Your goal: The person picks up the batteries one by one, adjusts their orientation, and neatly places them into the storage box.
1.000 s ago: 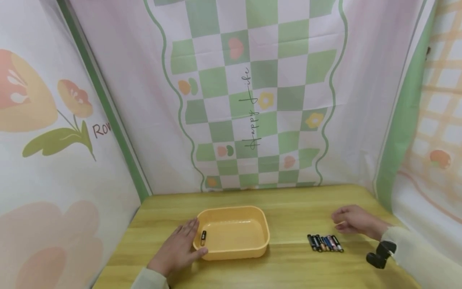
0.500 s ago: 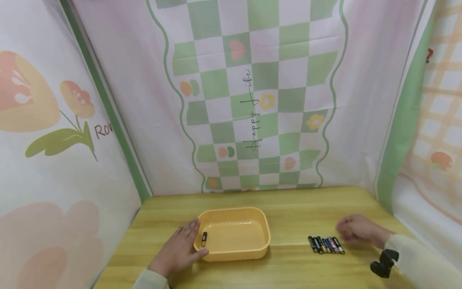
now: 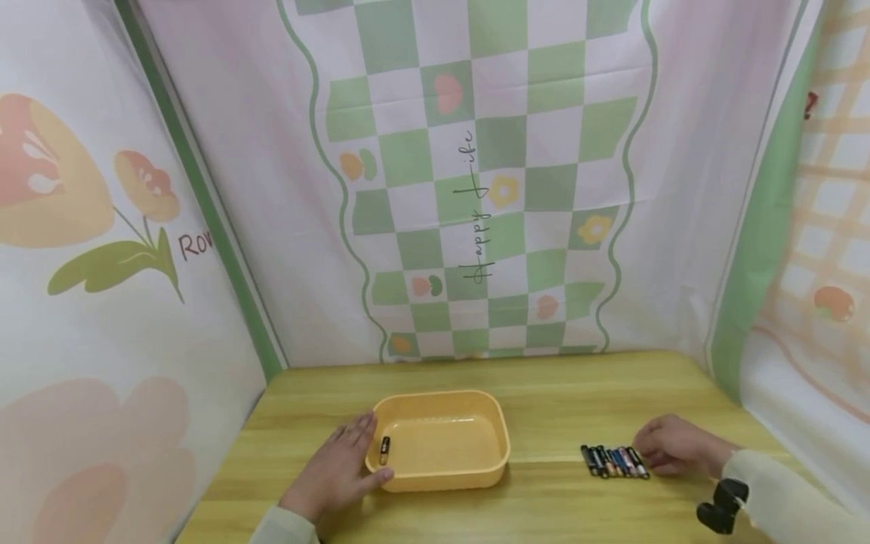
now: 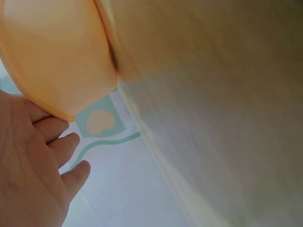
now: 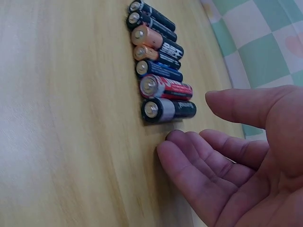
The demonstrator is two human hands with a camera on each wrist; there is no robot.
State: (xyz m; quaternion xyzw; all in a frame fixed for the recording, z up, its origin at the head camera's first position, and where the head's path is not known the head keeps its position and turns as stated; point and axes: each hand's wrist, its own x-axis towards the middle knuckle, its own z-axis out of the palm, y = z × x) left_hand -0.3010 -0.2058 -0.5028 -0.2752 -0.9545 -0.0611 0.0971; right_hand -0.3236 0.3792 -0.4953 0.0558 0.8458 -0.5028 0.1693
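On the left side of the table, my left hand (image 3: pixel 333 468) rests on the left end of a yellow plastic basin (image 3: pixel 448 446), fingers straight along its rim. One black-and-copper battery (image 3: pixel 384 450) lies inside, near that end. In the left wrist view the fingertips touch the edge of the basin (image 4: pixel 57 52). Over to the right, several batteries (image 3: pixel 615 462) lie side by side in a row. My right hand (image 3: pixel 680 444) is at the row's right end, holding nothing. In the right wrist view its thumb and fingers stand apart beside a black-and-silver battery (image 5: pixel 173 109), next to a red one (image 5: pixel 168 88).
The wooden table (image 3: pixel 544 393) has a printed curtain (image 3: pixel 530 264) behind it and more fabric along both sides. A black device (image 3: pixel 722 506) is strapped at the right wrist, over a pale sleeve (image 3: pixel 788 491).
My right hand first draws back slightly to the right, then lowers beside the right end of the battery row, thumb and fingers parting. The left hand and basin stay in place.
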